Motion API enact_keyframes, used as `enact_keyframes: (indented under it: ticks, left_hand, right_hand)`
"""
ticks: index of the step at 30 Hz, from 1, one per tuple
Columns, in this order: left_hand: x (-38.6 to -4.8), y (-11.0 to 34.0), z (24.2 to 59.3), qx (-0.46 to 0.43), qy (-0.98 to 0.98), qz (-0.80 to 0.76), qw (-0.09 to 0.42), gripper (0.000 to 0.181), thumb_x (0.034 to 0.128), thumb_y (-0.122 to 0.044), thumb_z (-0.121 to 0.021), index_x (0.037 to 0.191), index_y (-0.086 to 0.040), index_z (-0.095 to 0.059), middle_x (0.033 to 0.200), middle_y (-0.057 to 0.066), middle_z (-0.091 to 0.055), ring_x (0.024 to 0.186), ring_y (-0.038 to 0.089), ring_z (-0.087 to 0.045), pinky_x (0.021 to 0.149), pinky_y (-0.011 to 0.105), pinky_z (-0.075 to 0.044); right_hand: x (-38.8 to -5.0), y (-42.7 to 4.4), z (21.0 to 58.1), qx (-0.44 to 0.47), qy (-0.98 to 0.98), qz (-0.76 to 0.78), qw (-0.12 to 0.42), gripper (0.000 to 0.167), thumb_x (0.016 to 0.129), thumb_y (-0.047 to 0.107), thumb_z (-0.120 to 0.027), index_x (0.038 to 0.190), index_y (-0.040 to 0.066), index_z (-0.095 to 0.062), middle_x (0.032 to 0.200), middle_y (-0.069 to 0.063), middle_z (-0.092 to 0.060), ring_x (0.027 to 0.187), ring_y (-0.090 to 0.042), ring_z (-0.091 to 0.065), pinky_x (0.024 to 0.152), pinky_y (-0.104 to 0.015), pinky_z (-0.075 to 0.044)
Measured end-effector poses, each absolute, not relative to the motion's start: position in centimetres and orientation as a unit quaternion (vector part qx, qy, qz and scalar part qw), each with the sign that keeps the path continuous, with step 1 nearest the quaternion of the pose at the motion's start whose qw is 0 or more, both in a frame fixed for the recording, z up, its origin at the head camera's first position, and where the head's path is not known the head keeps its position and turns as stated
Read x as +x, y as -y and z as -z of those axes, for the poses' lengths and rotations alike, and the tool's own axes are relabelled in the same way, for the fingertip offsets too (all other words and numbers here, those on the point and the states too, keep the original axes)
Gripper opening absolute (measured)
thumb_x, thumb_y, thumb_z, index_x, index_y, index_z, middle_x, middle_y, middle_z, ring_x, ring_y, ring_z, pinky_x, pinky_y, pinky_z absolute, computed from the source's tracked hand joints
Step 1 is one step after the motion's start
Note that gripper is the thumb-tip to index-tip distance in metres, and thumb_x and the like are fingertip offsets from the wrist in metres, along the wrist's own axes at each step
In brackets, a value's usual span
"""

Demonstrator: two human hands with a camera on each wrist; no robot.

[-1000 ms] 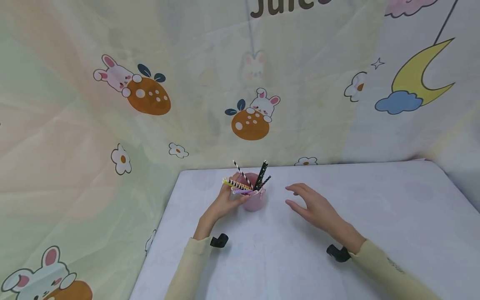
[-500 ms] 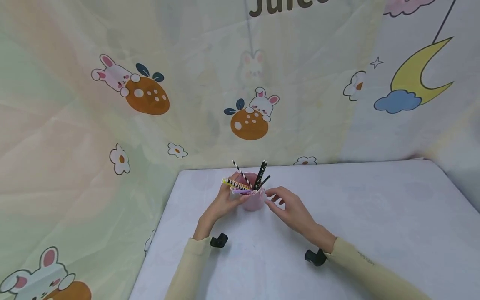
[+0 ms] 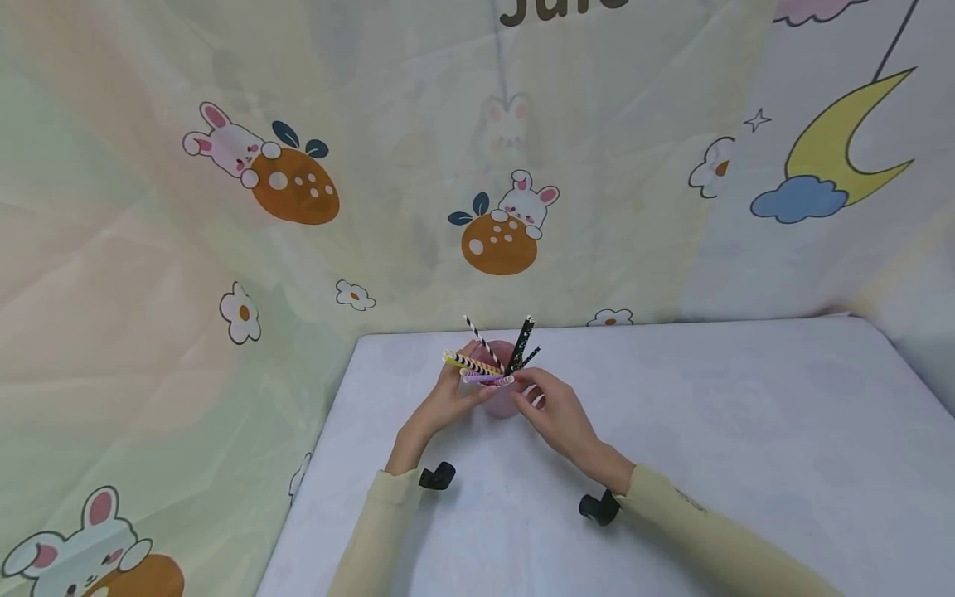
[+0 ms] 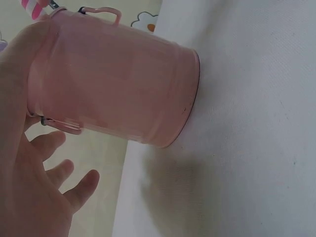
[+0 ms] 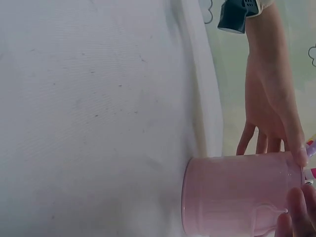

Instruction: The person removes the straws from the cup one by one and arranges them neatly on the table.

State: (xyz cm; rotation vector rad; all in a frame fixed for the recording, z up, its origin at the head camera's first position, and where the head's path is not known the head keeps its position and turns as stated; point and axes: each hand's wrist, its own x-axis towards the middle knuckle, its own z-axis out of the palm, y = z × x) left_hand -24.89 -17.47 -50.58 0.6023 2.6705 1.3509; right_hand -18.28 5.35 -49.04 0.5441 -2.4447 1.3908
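A pink cup with small side handles (image 3: 503, 406) (image 4: 113, 74) (image 5: 237, 192) stands upright on the table, holding several paper straws: black ones (image 3: 521, 344), a black-and-white striped one (image 3: 481, 340), yellow ones (image 3: 462, 361) and a purple one (image 3: 477, 379). My left hand (image 3: 448, 402) (image 4: 29, 168) (image 5: 271, 98) grips its rim from the left, thumb on the near side, the other fingers spread. At the right side of the rim is my right hand (image 3: 555, 414) (image 5: 298, 217), thumb and index finger apart beside a handle; whether they touch it is unclear.
The white tabletop (image 3: 716, 431) ends at a patterned cloth backdrop (image 3: 403, 182) close behind the cup. Black wrist cameras (image 3: 438, 476) (image 3: 599, 507) sit under both wrists.
My right hand has moved left from beside the cup to its right rim. My left hand keeps its grip, and the cup has not visibly moved on the table.
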Motion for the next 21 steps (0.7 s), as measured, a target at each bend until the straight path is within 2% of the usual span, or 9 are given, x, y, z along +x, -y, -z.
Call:
enact_keyframes:
  ticks: [4, 10, 13, 21]
  left_hand:
    - [-24.9, 17.5, 50.6, 0.198, -0.873, -0.444, 0.043, 0.091, 0.0876, -0.045, -0.075, 0.16, -0.032, -0.022, 0.164, 0.01, -0.028, 0.151, 0.034, -0.029, 0.118, 0.062, -0.029]
    - [-25.1, 17.4, 50.8, 0.22, -0.866, -0.449, 0.025, 0.088, 0.089, -0.034, -0.076, 0.16, -0.025, -0.025, 0.164, 0.011, -0.03, 0.151, 0.034, -0.028, 0.12, 0.061, -0.027]
    - [-25.1, 17.4, 50.9, 0.221, -0.865, -0.451, 0.023, 0.087, 0.0893, -0.031, -0.076, 0.16, -0.026, -0.025, 0.163, 0.011, -0.031, 0.151, 0.033, -0.028, 0.12, 0.062, -0.026]
    - [-24.9, 17.5, 50.8, 0.209, -0.87, -0.446, 0.034, 0.09, 0.0891, -0.035, -0.076, 0.161, -0.027, -0.022, 0.163, 0.012, -0.03, 0.15, 0.035, -0.03, 0.118, 0.063, -0.028]
  right_hand:
    - [-18.6, -4.8, 49.0, 0.184, 0.842, -0.486, 0.141, 0.028, 0.092, 0.014, -0.074, 0.118, 0.011, -0.068, 0.095, -0.001, -0.071, 0.079, -0.011, -0.063, 0.066, -0.023, -0.055]
    - [-18.9, -4.3, 49.0, 0.183, 0.837, -0.493, 0.147, 0.02, 0.091, 0.016, -0.074, 0.111, 0.015, -0.07, 0.091, 0.003, -0.071, 0.077, -0.007, -0.062, 0.065, -0.021, -0.054]
    - [-18.9, -4.1, 48.9, 0.184, 0.841, -0.488, 0.147, 0.018, 0.092, 0.017, -0.073, 0.11, 0.016, -0.07, 0.089, 0.004, -0.07, 0.076, -0.005, -0.06, 0.064, -0.021, -0.053]
    - [-19.1, -3.7, 48.8, 0.193, 0.844, -0.471, 0.168, 0.02, 0.09, 0.014, -0.076, 0.109, 0.015, -0.071, 0.086, 0.005, -0.069, 0.072, -0.003, -0.058, 0.062, -0.02, -0.053]
